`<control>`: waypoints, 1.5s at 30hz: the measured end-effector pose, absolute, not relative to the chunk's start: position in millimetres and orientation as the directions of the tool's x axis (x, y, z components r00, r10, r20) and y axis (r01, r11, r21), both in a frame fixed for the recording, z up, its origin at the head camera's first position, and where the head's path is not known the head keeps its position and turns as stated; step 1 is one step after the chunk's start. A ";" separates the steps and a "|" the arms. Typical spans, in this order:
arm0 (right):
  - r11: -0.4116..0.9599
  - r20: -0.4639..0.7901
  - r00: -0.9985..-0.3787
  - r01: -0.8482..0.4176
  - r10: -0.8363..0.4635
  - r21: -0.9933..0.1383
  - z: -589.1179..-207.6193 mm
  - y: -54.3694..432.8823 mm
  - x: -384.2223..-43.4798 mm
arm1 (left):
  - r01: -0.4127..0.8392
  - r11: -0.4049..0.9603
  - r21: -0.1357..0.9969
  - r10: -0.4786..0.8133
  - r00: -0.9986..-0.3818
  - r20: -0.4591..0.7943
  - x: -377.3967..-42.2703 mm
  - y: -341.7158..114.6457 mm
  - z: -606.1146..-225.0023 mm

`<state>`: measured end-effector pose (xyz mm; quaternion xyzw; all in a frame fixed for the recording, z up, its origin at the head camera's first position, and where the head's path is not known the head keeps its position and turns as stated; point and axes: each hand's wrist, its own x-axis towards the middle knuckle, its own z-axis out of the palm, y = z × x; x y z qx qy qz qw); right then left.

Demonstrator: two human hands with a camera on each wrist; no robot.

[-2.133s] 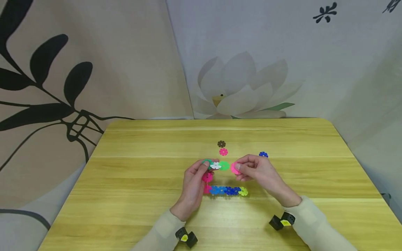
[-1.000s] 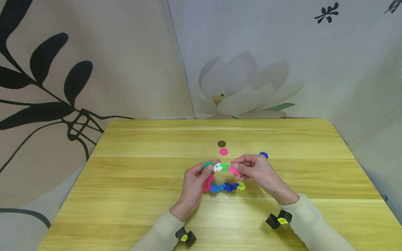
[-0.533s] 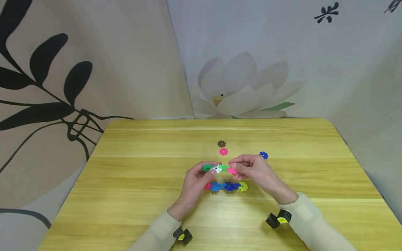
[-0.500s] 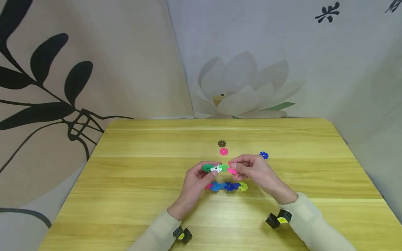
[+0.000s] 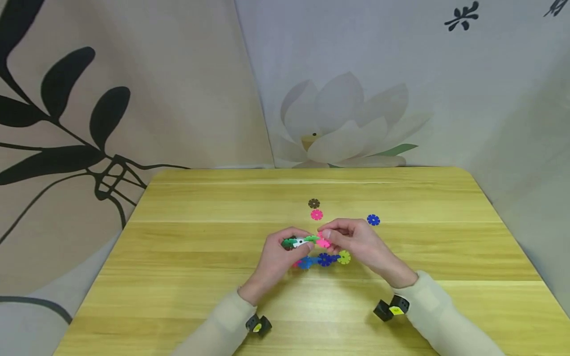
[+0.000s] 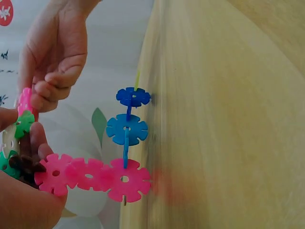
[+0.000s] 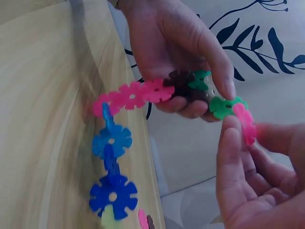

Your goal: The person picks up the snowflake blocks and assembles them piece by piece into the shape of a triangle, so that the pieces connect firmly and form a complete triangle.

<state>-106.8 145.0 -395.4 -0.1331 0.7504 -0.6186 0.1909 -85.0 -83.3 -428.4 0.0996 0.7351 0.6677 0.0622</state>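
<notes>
My left hand holds a bent chain of flower-shaped interlocking discs off the table, its thumb by the white disc. From a brown disc in that grip, several pink discs run down to a row of blue discs ending in a yellow disc. Past the white disc sits a light green disc. My right hand pinches a pink disc against the light green disc's edge; how deep the slots engage I cannot tell. Fingers partly cover that joint in the head view.
Three loose discs lie on the wooden table: a brown disc and a pink disc beyond the hands, and a blue disc behind the right hand. A patterned wall covering stands behind the table.
The right hand has brought its pink disc leftward from apart to meet the light green disc. The left thumb has shifted from the green disc toward the white one, and the chain has turned.
</notes>
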 end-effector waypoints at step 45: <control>0.721 -0.039 -0.861 -0.398 -0.507 -0.568 -442.9 276.0 -191.3 | 0.114 0.041 0.993 0.151 -0.983 0.106 -83.2 -82.4 -432.3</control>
